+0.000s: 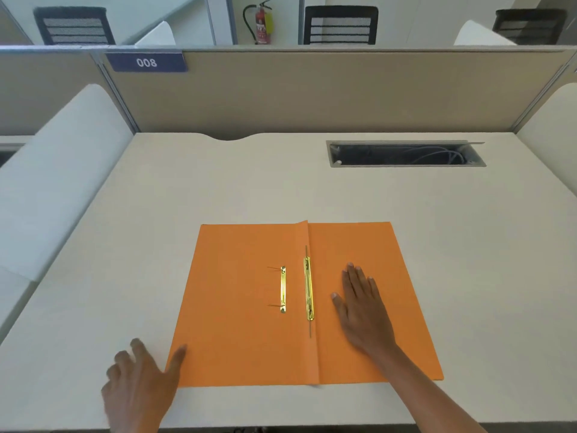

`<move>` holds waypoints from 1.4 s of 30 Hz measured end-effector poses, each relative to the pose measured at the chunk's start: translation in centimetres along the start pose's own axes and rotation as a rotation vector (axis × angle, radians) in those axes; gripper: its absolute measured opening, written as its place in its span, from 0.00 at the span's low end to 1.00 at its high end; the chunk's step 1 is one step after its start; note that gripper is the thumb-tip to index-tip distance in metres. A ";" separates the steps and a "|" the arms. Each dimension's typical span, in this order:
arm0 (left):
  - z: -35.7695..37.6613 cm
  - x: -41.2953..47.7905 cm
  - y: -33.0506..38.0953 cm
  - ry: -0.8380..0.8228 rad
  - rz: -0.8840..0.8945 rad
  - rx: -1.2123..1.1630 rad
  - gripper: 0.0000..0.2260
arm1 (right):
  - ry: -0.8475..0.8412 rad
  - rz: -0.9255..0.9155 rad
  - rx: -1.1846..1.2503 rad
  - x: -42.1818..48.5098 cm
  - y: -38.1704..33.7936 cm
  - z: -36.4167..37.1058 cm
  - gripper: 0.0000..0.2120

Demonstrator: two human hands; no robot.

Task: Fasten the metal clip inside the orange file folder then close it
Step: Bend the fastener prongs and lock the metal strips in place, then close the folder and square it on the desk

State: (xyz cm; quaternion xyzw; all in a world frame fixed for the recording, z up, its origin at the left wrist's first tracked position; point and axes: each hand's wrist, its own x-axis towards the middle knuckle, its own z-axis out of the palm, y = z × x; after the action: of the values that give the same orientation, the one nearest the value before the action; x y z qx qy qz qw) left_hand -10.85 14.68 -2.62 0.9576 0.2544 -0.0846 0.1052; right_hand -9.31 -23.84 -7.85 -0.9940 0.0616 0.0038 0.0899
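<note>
Pressing my right hand (359, 303) flat, fingers spread, on the orange file folder (243, 332) lying open on the counter (218, 182). Left hand (140, 385), open, thumb touching folder's corner. Loose clip bar (283, 289) beside the spine fastener (308, 289); closing now risks trapping it unfastened.

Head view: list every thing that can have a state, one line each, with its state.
Orange folder: open, flat on the desk.
Fastener strip: by the spine, prongs lying flat.
Loose clip bar: detached, on the left flap.
Left hand: open, thumb touching the folder's corner.
Right hand: open, flat on the right flap.
Cable hatch: open.
</note>
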 end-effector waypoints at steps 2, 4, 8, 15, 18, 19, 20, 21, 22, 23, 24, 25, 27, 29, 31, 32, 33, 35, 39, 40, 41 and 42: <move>-0.3 -1.0 0.2 -0.025 0.019 0.044 0.43 | -0.002 0.000 -0.007 0.0 0.0 0.1 0.33; -0.3 -1.9 1.1 -0.044 0.059 0.095 0.44 | -0.005 -0.002 -0.006 0.0 0.0 0.1 0.33; -0.2 -2.6 3.2 -0.078 0.071 0.116 0.42 | -0.003 0.001 0.014 0.0 0.0 0.1 0.33; -0.5 -2.2 3.9 -0.182 -0.050 0.023 0.40 | 0.000 -0.002 0.009 -0.1 -0.1 0.0 0.33; -0.7 -1.4 3.0 -0.216 -0.118 -0.198 0.36 | 0.006 -0.004 0.014 -0.1 -0.1 0.0 0.33; -1.0 -1.1 2.7 -0.219 -0.129 -0.300 0.35 | 0.009 -0.005 0.015 -0.1 -0.1 0.0 0.33; -1.4 -1.0 2.5 -0.216 -0.132 -0.400 0.33 | 0.012 -0.006 0.014 -0.1 -0.1 0.1 0.33; -1.9 -1.0 2.4 -0.204 -0.124 -0.481 0.30 | 0.014 -0.006 0.013 -0.1 -0.1 0.1 0.33; -2.6 -1.0 2.4 -0.182 -0.099 -0.537 0.26 | 0.015 -0.006 0.012 -0.1 0.0 0.1 0.33; -3.3 -1.2 2.4 -0.156 -0.061 -0.573 0.22 | 0.016 -0.007 0.012 -0.1 0.0 0.2 0.33; -4.0 -1.4 2.7 -0.129 -0.014 -0.600 0.20 | 0.016 -0.008 0.012 -0.1 0.0 0.2 0.33; -4.8 -1.8 3.1 -0.108 0.032 -0.633 0.19 | 0.013 -0.009 0.012 -0.1 0.1 0.2 0.33; -6.8 -2.9 4.3 -0.099 0.131 -0.717 0.20 | 0.018 -0.010 0.012 0.0 0.1 0.2 0.33; -8.9 -4.8 6.0 -0.138 0.263 -0.801 0.23 | 0.032 -0.005 0.026 -0.1 0.1 0.3 0.33; -10.8 -7.3 7.8 -0.211 0.437 -0.899 0.26 | 0.036 -0.006 0.047 -0.1 0.1 0.4 0.33; -11.6 -8.7 8.8 -0.241 0.528 -0.940 0.27 | 0.038 -0.007 0.052 -0.1 0.2 0.4 0.33; -12.2 -9.9 9.7 -0.263 0.613 -0.972 0.29 | 0.035 -0.006 0.055 -0.1 0.3 0.4 0.33; -12.6 -11.7 11.6 -0.307 0.755 -1.024 0.33 | 0.031 -0.003 0.093 0.0 0.4 0.1 0.33; -11.6 -13.6 15.2 -0.427 0.950 -1.009 0.31 | 0.027 0.036 0.499 0.1 0.5 -2.0 0.27; -10.9 -13.7 16.1 -0.475 0.971 -0.992 0.31 | 0.003 0.104 0.690 0.3 0.8 -3.1 0.25; -10.1 -13.7 16.8 -0.521 0.985 -0.971 0.29 | -0.017 0.179 0.886 0.4 1.0 -4.5 0.23; -9.2 -13.6 17.5 -0.564 1.001 -0.941 0.27 | -0.016 0.253 1.065 0.5 1.4 -6.0 0.22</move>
State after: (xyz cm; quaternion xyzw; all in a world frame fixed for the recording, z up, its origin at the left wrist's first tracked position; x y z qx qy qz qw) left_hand -12.68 -4.32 11.96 0.7548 -0.2398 -0.1513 0.5915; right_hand -8.98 -26.37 -2.23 -0.7959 0.1732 -0.0096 0.5800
